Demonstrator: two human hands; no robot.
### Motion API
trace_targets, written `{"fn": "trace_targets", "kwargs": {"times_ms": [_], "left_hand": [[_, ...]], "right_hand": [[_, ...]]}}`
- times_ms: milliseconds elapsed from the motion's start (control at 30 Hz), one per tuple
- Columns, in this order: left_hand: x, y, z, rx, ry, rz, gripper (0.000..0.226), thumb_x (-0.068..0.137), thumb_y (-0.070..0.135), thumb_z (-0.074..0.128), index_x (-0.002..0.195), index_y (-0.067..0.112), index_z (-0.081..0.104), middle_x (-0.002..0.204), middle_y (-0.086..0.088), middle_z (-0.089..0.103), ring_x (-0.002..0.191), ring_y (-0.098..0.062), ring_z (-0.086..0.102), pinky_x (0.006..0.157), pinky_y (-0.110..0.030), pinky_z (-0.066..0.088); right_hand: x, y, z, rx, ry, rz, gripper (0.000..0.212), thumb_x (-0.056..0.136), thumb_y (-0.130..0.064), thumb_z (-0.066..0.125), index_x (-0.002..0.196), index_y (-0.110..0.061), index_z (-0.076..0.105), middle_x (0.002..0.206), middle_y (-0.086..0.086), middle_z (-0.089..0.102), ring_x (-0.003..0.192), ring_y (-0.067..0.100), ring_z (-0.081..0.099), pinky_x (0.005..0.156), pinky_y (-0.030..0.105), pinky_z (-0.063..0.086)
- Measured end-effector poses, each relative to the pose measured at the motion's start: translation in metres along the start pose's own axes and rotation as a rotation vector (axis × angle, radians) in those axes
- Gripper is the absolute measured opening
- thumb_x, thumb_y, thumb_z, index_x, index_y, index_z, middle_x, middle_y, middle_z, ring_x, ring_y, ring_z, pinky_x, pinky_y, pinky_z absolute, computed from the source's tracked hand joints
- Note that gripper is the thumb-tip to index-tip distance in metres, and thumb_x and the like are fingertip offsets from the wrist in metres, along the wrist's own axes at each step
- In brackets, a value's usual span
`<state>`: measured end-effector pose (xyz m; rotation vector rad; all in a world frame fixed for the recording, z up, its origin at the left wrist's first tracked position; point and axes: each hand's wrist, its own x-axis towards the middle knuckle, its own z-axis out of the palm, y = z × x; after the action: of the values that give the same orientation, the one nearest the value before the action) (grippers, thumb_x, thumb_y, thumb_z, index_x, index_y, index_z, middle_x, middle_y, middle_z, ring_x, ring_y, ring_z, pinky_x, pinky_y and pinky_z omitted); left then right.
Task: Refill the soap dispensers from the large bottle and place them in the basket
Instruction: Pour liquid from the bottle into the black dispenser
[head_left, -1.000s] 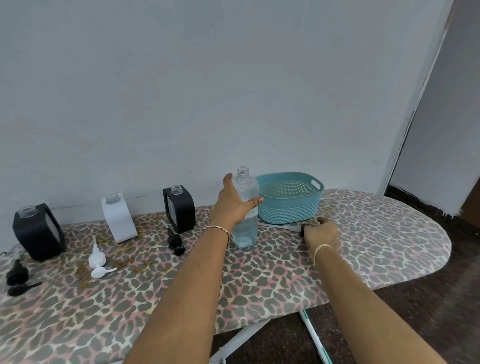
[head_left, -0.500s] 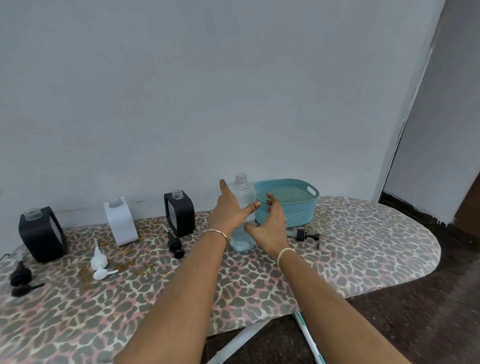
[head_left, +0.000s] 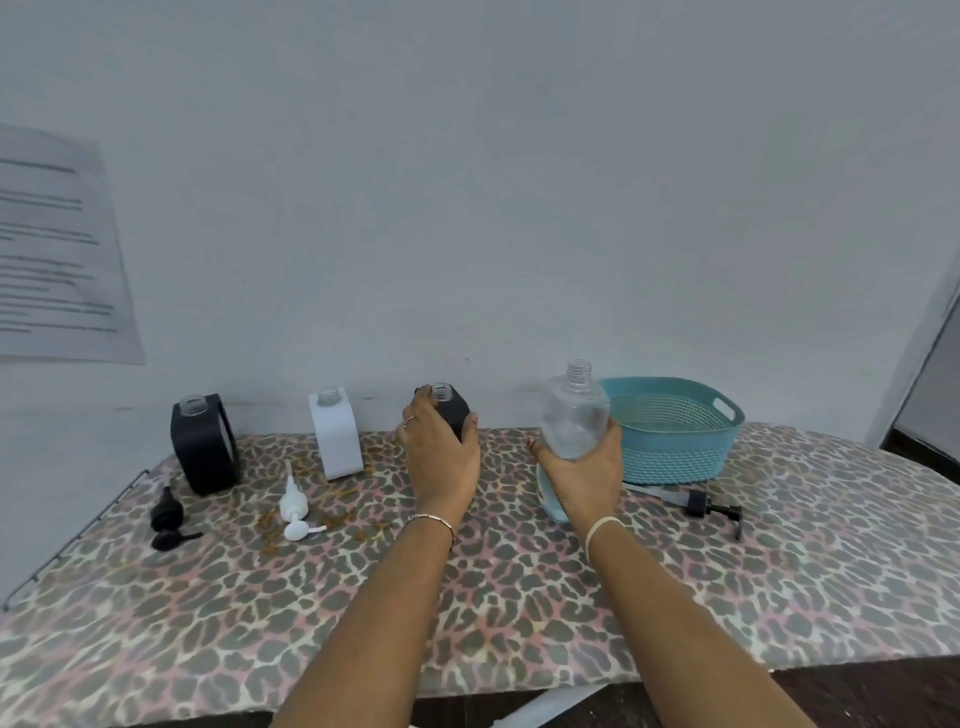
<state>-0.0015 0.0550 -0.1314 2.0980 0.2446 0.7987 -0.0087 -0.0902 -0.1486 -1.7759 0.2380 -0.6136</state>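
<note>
The right hand (head_left: 582, 478) is gripping the open large bottle (head_left: 574, 415) around its likely slippery, part-full belly, while the left hand (head_left: 441, 457) is clasping a rigid-looking black dispenser (head_left: 453, 413).

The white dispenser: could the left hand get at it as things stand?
Probably, but not at once: the left hand grips a black dispenser and must let go first. The white dispenser stands just to its left, with nothing standing between.

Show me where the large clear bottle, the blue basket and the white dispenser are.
large clear bottle (head_left: 571, 415), head view, on its upper body
blue basket (head_left: 670, 457), head view, on its front wall
white dispenser (head_left: 336, 441), head view, on its front face
</note>
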Motion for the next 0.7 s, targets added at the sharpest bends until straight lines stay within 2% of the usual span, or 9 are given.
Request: {"fn": "trace_targets", "kwargs": {"times_ms": [167,367,600,633,700], "left_hand": [[0.027,-0.018,0.008,0.049,-0.102,-0.069,0.076,0.078,0.032,0.075,0.139,0.010,0.036,0.138,-0.011,0.041,0.130,-0.027,0.038,0.108,-0.037,0.035],[0.040,-0.009,0.029,0.088,-0.129,-0.131,0.094,0.075,0.038,0.078,0.147,0.009,0.025,0.150,-0.010,0.032,0.137,-0.029,0.033,0.109,-0.041,0.035],[0.040,-0.008,0.041,0.164,-0.150,-0.211,0.092,0.077,0.019,0.077,0.148,0.015,0.018,0.157,-0.007,0.019,0.135,-0.029,0.039,0.094,-0.045,0.048],[0.039,-0.008,0.041,0.154,-0.150,-0.236,0.091,0.078,0.018,0.076,0.148,0.014,0.017,0.157,-0.007,0.019,0.134,-0.029,0.041,0.093,-0.045,0.048],[0.038,-0.010,0.041,0.106,-0.129,-0.266,0.090,0.079,0.018,0.074,0.149,0.014,0.016,0.152,-0.007,0.032,0.127,-0.030,0.048,0.090,-0.045,0.049]], "right_hand": [[0.001,0.001,0.009,-0.005,0.089,0.050,0.083,0.064,-0.035,0.086,0.131,-0.019,0.039,0.125,0.003,0.054,0.112,0.024,0.053,0.091,0.030,0.040],[0.002,0.002,0.012,-0.067,0.139,0.078,0.077,0.066,-0.040,0.084,0.128,-0.018,0.042,0.120,0.004,0.057,0.109,0.025,0.055,0.087,0.031,0.040],[0.003,0.005,0.018,-0.109,0.181,0.096,0.071,0.067,-0.037,0.083,0.123,-0.016,0.046,0.113,0.006,0.059,0.102,0.024,0.057,0.083,0.029,0.042],[0.003,0.005,0.018,-0.117,0.186,0.097,0.071,0.068,-0.037,0.083,0.123,-0.015,0.046,0.113,0.006,0.059,0.103,0.025,0.057,0.085,0.030,0.043],[0.003,0.004,0.019,-0.128,0.189,0.097,0.071,0.068,-0.038,0.083,0.123,-0.016,0.046,0.113,0.005,0.059,0.103,0.025,0.057,0.087,0.033,0.045]]}}
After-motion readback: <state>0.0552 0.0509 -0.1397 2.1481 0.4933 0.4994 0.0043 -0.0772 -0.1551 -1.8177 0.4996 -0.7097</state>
